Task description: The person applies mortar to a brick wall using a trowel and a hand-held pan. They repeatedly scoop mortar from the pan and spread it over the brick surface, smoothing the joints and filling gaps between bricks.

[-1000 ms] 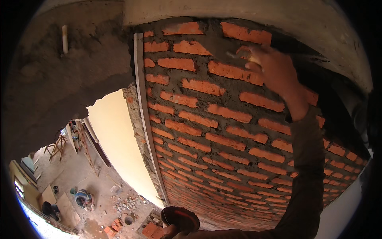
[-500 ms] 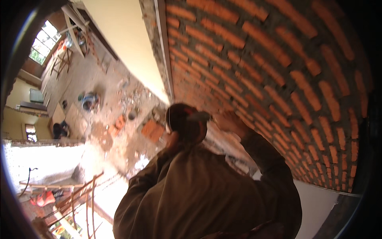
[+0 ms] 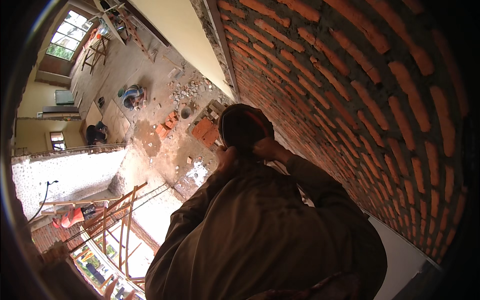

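Below, both hands [image 3: 226, 157] [image 3: 267, 148] grip a dark round pan [image 3: 243, 127].

We see daylight entering through the window [image 3: 70, 35] at upper left, the floor [image 3: 150, 75] below softly lit, our own torso in shadow, the brick wall [image 3: 360, 100] evenly lit, strong fisheye bending, black vignette around the rim.

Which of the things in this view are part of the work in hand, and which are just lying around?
In hand:
left hand and right hand on the dark round pan
brick wall alongside

Lying about:
loose bricks on the floor below
bucket
wooden scaffold poles
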The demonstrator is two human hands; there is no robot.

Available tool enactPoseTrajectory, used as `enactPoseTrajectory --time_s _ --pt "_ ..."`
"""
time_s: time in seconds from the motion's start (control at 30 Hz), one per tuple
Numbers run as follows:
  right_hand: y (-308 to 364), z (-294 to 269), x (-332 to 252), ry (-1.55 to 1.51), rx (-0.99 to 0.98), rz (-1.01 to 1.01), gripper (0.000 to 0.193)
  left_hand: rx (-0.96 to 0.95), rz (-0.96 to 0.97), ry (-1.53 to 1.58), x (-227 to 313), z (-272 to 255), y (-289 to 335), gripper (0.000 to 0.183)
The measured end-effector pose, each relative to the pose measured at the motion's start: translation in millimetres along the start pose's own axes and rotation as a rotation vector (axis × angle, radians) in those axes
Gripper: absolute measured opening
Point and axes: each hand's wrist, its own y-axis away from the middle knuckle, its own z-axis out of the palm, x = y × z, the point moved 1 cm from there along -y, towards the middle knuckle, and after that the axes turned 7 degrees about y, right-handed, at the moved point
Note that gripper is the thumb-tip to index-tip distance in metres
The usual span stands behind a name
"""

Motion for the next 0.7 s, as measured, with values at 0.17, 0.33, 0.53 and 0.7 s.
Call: enactPoseTrajectory --time_s 0.17,0.33,0.53,0.7 --pt "19.6 -7.7 -17.9 0.508 0.300 0.010 0.023 -0.075 -0.043 0.193 17.2 -5.1 17.7 0.026" --pt "16.0 -46.0 -26.4 0.840 0.307 0.296 0.015 -0.030 0.000 0.050 7.6 -2.9 4.1 0.029" --pt "-21.7 -48.4 -46.5 0.975 0.253 0.119 0.016 -0.025 0.032 -0.040 2.6 12.3 2.8 0.033" --pt "26.8 -72.5 -37.8 0.918 0.108 -0.053 0.017 -0.073 -0.021 0.064 6.6 6.9 6.5 0.034"
